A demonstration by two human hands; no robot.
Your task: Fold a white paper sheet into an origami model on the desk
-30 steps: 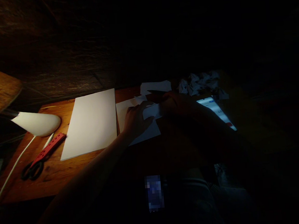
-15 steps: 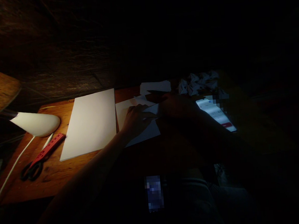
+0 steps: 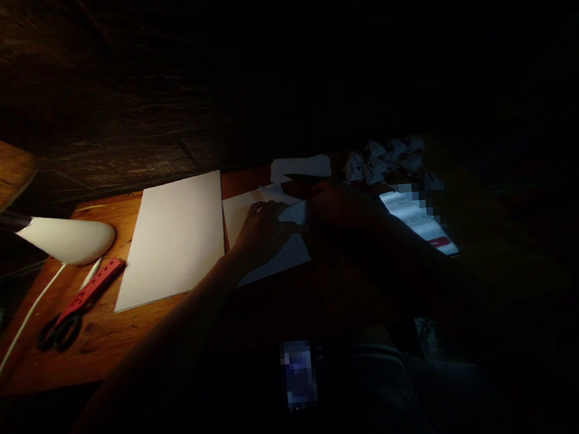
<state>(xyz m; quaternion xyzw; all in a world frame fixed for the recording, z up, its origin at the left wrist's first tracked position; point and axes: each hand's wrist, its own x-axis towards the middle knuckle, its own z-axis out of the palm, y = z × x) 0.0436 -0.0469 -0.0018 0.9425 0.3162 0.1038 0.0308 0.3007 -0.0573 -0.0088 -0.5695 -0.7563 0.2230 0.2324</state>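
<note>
My left hand (image 3: 265,229) is closed with its thumb against a small folded piece of white paper (image 3: 294,213). My right hand (image 3: 333,207) lies in deep shadow at the right end of that piece, its fingers bent onto it. Beneath both hands a white sheet of paper (image 3: 285,261) rests on the wooden table. Pointed paper tips (image 3: 273,190) show just beyond my left fingers. The fingertips of both hands are partly hidden by the hands and the dark.
A large white paper stack (image 3: 175,239) lies at left, near red-sheathed scissors (image 3: 85,300) with black handles and a white lamp (image 3: 71,239). Smaller papers (image 3: 300,168) are at the back. Several folded paper pieces (image 3: 375,163) sit behind a lit phone (image 3: 415,220).
My left hand has turned slightly, and its thumb now presses along the folded paper. My right hand has barely moved. The view has shifted a little.
</note>
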